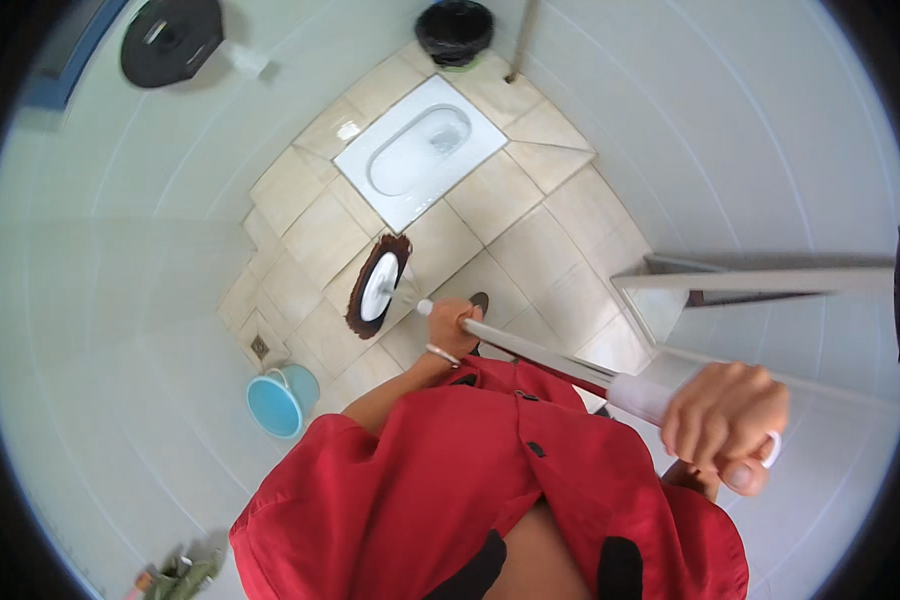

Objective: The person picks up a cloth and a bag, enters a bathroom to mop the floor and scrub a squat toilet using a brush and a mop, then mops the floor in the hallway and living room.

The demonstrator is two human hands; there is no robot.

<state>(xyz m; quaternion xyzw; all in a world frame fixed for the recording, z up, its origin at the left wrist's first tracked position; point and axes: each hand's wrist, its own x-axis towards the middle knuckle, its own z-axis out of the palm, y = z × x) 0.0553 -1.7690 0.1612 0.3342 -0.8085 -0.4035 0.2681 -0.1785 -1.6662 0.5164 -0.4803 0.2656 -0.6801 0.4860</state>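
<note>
A long-handled mop runs slantwise in front of my red shirt. My left hand, with a bracelet at its wrist, is closed around the lower part of the pole. Around the white grip at the top end, my right hand is closed in a fist. The mop head, a white oval plate with a dark brown fringe, lies on the beige floor tiles. Its upper tip is close to the near corner of a white squat toilet. My left forearm is partly covered by the shirt.
A light blue bucket stands at left near a floor drain. Behind the toilet is a black-lined bin beside a pipe. A dark paper dispenser hangs on the left wall. At right juts a pale-framed door or panel.
</note>
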